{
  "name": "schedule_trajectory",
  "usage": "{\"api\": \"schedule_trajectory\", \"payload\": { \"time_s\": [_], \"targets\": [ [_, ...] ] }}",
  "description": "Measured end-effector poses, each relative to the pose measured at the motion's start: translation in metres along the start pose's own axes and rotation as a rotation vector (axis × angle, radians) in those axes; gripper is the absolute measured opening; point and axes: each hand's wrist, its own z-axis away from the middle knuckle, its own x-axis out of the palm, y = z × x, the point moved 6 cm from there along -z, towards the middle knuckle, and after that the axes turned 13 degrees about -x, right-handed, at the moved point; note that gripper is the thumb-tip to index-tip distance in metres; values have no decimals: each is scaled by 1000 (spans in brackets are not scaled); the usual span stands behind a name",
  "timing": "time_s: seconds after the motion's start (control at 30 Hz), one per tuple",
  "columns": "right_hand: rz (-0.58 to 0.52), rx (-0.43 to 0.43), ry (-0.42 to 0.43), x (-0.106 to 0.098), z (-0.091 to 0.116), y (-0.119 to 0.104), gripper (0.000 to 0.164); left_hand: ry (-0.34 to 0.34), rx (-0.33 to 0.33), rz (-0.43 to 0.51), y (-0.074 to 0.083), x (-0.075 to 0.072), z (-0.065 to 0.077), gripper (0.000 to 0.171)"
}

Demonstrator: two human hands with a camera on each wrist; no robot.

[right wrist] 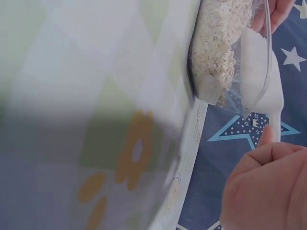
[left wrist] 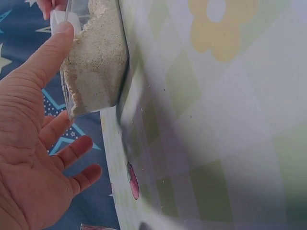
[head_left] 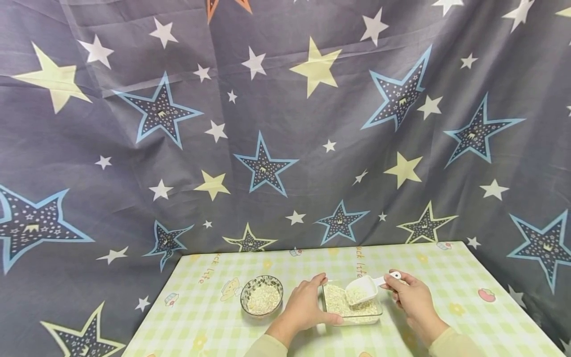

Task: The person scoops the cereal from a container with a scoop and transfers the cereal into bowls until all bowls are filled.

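Note:
A clear rectangular glass container [head_left: 361, 320] of pale rolled oats [head_left: 334, 296] stands on the table. My left hand [head_left: 305, 303] holds its left end, with the thumb [left wrist: 53, 50] on the near rim and a finger at the far corner; the other fingers are spread off the glass. My right hand [head_left: 415, 300] pinches the handle of a white scoop [head_left: 363, 288] at the container's right. The scoop's bowl is inside the container and tilts down left into the oats. In the right wrist view the scoop [right wrist: 261, 72] shows partly through the glass wall.
Left of my left hand stands a dark-patterned bowl [head_left: 247, 291] with oats in it. A green-and-white checked cloth [head_left: 187, 297] covers the table. Behind the table's far edge hangs a dark curtain [head_left: 285, 114] printed with stars.

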Motion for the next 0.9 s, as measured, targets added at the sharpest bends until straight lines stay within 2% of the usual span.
{"api": "schedule_trajectory", "payload": {
  "time_s": [0.23,0.5,0.77,0.9],
  "targets": [
    [-99,86,-19,1,4,9,35,-6,-9,-13,-2,1,1,122],
    [-98,84,-46,4,5,8,50,2,33,-50,-3,0,8,122],
    [-130,71,-42,5,4,-1,29,79,82,-67,-11,-20,20,114],
    [-146,59,-57,8,3,-8,34,80,78,-38,-20,-31,26,109]
  ]
}}
